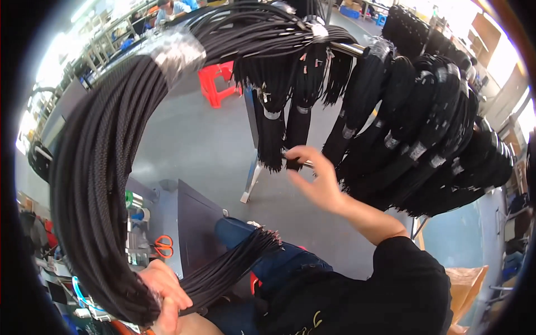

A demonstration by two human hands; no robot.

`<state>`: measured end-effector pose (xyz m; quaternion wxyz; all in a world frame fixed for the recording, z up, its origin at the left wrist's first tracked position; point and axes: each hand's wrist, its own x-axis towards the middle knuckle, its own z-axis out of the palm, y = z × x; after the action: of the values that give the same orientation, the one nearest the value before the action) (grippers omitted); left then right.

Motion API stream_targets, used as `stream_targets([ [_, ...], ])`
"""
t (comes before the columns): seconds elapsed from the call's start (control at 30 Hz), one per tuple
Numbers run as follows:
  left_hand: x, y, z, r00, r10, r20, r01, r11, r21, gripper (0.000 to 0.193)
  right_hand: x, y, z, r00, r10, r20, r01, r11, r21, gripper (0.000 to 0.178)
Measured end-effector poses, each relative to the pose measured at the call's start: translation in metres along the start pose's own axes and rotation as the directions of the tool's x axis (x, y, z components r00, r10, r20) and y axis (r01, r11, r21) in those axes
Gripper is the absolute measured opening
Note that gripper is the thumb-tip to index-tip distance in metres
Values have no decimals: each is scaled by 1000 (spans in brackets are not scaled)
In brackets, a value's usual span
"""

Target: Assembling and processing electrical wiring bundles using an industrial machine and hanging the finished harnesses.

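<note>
A thick bundle of black braided cables (95, 167) arches up the left side and across the top of the head view. Clear plastic film (177, 54) is wrapped round it near the top left. My left hand (164, 290), low on the left, is closed round the bundle's lower part. Beyond that hand the loose cable ends (240, 259) lie over my thigh. My right hand (318, 178) is raised in the middle with fingers spread and curved, holding nothing. It is nearest to the cable bundles (271, 134) that hang down behind it; whether it touches them I cannot tell.
Many taped black cable bundles (413, 111) hang from a metal rail (349, 50) at the right. A red stool (218, 84) stands on the grey floor beyond. Orange-handled scissors (163, 246) and tape rolls lie at the left beside a dark panel (198, 223). Another person (170, 10) sits far off.
</note>
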<state>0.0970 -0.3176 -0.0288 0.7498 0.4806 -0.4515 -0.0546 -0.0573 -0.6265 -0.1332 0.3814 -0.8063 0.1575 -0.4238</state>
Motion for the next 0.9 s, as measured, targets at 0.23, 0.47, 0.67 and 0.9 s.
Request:
stream_targets([
  [0.23,23,1,-11,946,27,323,-60,994,94,31,19,36,-32,989,-79,-126,49,974,-223,40],
  [0.47,14,-10,-7,994,94,-54,-95,996,0,32,21,70,-47,985,-138,-102,90,921,-379,36],
  [0.67,13,-7,-12,998,23,64,-23,1000,-1,27,30,80,-66,970,-186,-157,84,861,-501,36],
  [0.9,16,3,-9,988,5,155,-8,1000,18,21,75,63,-87,899,-362,-246,152,785,-601,44],
])
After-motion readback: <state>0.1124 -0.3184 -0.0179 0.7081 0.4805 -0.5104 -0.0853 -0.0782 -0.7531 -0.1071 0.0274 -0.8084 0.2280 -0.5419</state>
